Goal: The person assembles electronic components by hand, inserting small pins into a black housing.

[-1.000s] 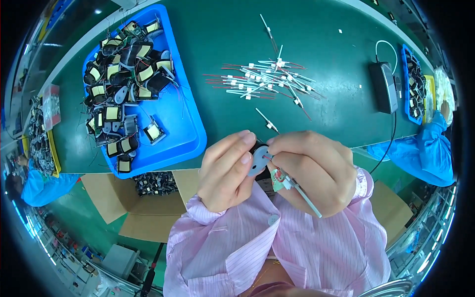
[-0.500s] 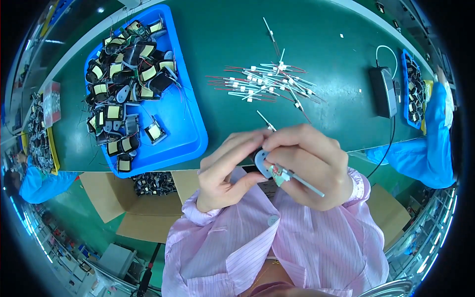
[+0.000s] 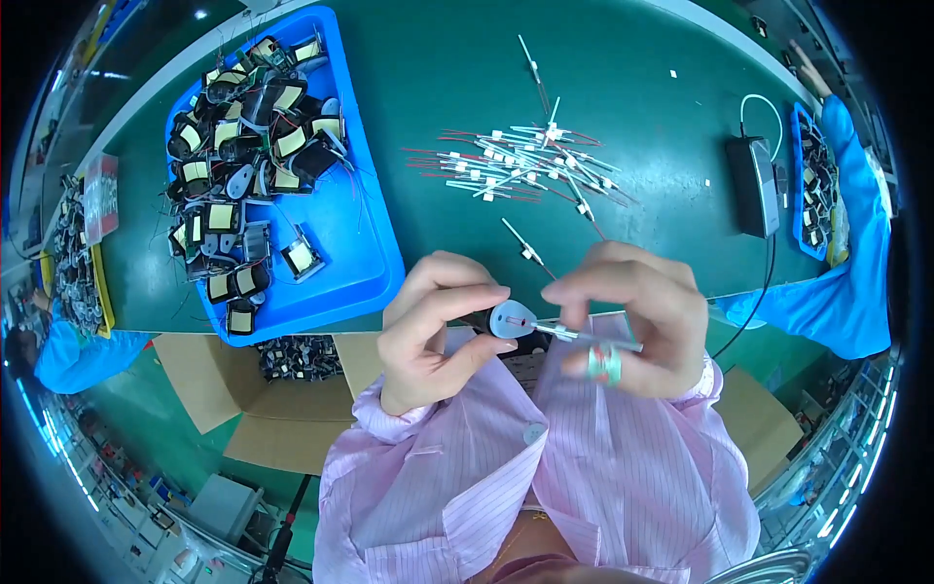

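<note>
My left hand (image 3: 438,336) pinches a small black device between thumb and fingers. Its grey teardrop-shaped end piece (image 3: 511,319) faces up, with a red wire end at its middle. From that piece a thin pale tube lead (image 3: 603,341) with a white connector reaches to the right. My right hand (image 3: 632,316), green tape round its thumb, is curled about the lead, thumb and index finger apart; whether they touch it is hard to see. Just beyond my hands lies a single tube lead (image 3: 525,245), and farther off a pile of similar leads (image 3: 516,164) with red wires.
On the left a blue tray (image 3: 355,282) holds many black devices with yellow pads. A black box-shaped device (image 3: 754,185) with a white cable stands right. An open cardboard box (image 3: 282,433) is below the table edge. Co-workers' blue sleeves (image 3: 856,253) show at both sides.
My right hand has drawn away to the right from the grey end piece and loosened its fingers. The device has turned, and its lead now points nearly straight right.
</note>
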{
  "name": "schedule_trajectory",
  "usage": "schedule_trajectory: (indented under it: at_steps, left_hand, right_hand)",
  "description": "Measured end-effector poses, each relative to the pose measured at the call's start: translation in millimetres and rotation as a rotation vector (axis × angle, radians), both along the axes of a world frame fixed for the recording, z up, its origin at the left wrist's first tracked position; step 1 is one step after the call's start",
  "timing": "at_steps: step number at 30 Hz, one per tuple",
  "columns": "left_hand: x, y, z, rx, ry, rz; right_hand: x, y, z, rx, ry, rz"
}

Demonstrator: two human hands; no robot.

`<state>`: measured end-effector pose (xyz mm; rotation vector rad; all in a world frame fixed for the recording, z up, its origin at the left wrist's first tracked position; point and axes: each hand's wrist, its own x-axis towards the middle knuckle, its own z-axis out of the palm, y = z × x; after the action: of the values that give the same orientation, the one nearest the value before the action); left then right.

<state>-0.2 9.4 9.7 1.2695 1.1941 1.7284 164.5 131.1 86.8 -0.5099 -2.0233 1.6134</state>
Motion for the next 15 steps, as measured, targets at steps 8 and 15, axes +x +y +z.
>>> schedule_trajectory:
  at_steps: [8, 15]
  left_hand:
    - [-3.2, -0.9, 18.1, -0.072, 0.13, -0.033]
    - [-9.6, -2.3, 19.1, -0.068, 0.163, -0.003]
  right_hand:
    - [7.2, -3.3, -11.1, 0.421, -0.191, -0.042]
    - [5.5, -4.6, -11.7, 0.374, -0.257, 0.034]
